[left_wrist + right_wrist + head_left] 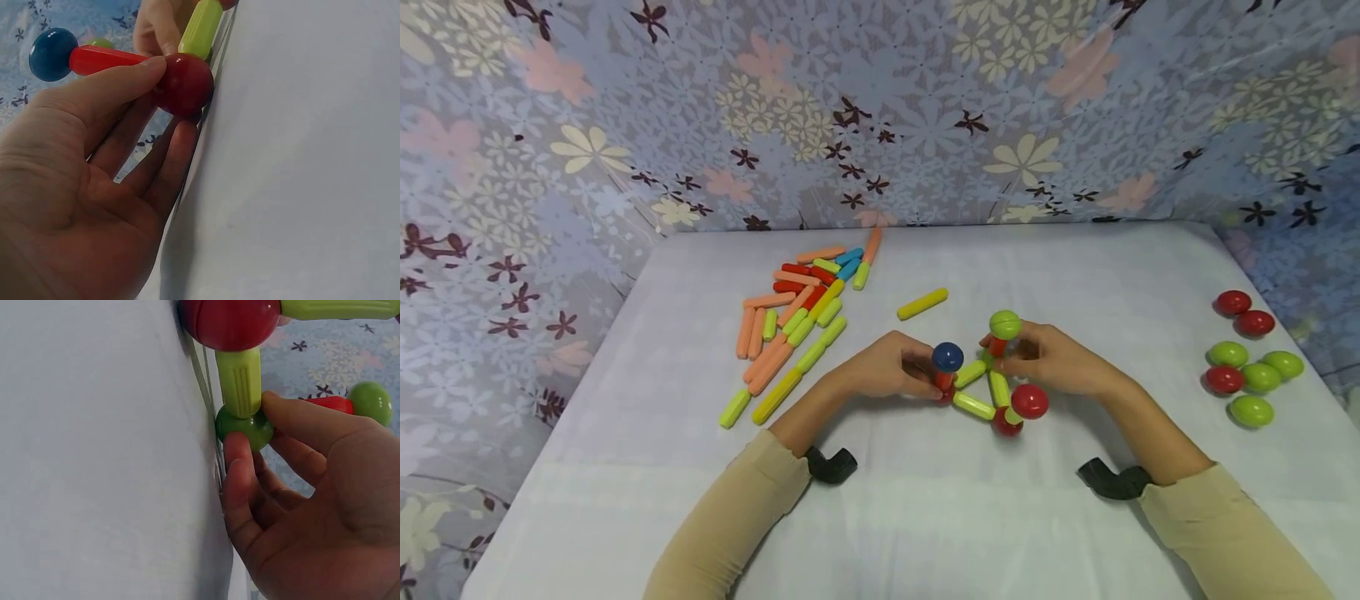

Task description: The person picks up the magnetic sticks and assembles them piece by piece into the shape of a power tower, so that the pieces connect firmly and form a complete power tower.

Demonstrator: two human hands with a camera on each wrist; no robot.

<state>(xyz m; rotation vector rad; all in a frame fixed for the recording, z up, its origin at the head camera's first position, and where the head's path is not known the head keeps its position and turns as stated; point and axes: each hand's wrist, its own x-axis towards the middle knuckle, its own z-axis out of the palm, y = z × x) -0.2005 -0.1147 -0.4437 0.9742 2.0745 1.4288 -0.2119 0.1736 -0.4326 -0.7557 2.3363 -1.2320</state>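
A triangle of three yellow-green sticks (pixel 974 406) lies on the table, joined by balls at its corners. My left hand (pixel 887 367) grips the red corner ball (pixel 185 87) with thumb and fingers; from it a red stick (pixel 106 60) rises to a blue ball (pixel 947 357). On the far corner, my right hand (pixel 1063 360) holds a green ball (pixel 250 430), whose upright red stick (pixel 997 346) carries a light green ball (pixel 1004 325). The near corner's red ball (pixel 1006 426) has a yellow-green upright topped by another red ball (pixel 1030 402), untouched by either hand.
Loose orange, red, blue, green and yellow sticks (pixel 772 369) are spread at the left. A single yellow stick (pixel 922 304) lies behind the triangle. Several red and green balls (pixel 1251 410) sit near the right edge of the white-covered table (pixel 925 517). Flowered cloth (pixel 917 125) hangs behind.
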